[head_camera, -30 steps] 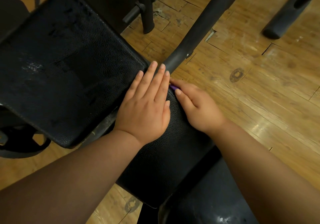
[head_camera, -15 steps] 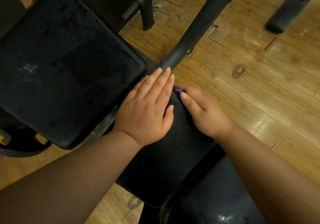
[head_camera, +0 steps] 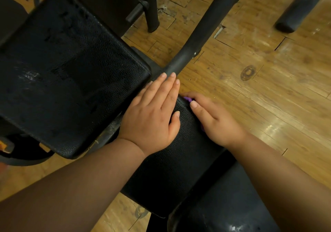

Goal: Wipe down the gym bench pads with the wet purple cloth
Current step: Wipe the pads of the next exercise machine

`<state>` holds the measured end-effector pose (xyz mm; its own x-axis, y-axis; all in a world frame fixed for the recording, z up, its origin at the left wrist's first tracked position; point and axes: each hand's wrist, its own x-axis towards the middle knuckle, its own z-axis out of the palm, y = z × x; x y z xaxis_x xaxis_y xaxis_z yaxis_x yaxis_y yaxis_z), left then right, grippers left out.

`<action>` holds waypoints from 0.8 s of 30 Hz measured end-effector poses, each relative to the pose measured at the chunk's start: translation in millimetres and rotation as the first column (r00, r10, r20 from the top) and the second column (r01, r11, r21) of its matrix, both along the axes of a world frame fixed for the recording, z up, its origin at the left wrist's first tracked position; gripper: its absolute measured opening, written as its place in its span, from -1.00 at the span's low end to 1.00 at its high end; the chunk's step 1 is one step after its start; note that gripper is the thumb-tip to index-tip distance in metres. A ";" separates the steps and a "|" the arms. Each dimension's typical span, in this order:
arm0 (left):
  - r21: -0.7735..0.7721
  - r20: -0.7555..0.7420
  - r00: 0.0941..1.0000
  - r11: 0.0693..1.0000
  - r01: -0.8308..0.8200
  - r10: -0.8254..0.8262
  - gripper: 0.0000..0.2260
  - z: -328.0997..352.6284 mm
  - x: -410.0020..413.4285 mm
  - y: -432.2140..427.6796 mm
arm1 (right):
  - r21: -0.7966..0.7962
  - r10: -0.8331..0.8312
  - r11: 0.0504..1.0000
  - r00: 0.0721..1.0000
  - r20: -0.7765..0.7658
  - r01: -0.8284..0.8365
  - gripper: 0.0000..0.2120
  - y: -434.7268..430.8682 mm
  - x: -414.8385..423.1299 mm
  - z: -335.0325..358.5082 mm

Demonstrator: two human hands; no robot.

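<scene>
Large back pad [head_camera: 71,74] upper left, surface streaked. Seat pad [head_camera: 179,169] below it — left hand [head_camera: 152,118] flat on top, fingers straight. Right hand [head_camera: 218,122] curled over pad's right edge, gripping purple cloth [head_camera: 187,99] — only slivers visible.

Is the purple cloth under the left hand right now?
No, the left hand lies flat on the bare pad; the purple cloth peeks out under the right hand.

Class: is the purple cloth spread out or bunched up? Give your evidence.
Probably bunched: the purple cloth shows only as a small wad beneath the right hand at the pad's edge; the rest is hidden.
</scene>
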<state>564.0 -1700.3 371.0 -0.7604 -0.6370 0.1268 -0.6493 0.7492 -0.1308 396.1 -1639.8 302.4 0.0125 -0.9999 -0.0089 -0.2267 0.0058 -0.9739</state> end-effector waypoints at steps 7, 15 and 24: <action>0.010 -0.006 1.000 1.000 -0.004 0.004 -0.46 0.0 -0.4 -0.1 | 0.254 0.020 0.966 0.996 0.090 -0.042 -0.65 -15.7 -3.9 3.0; 0.008 -0.006 1.000 1.000 0.000 0.000 -0.46 -0.6 -0.4 0.2 | 0.440 -0.035 0.895 0.971 0.235 -0.075 -0.60 -17.9 -4.7 3.1; -0.002 -0.004 1.000 1.000 0.017 -0.017 -0.48 -0.6 0.5 0.6 | -0.064 -0.168 0.986 0.923 -0.347 0.156 -0.54 9.0 16.1 9.1</action>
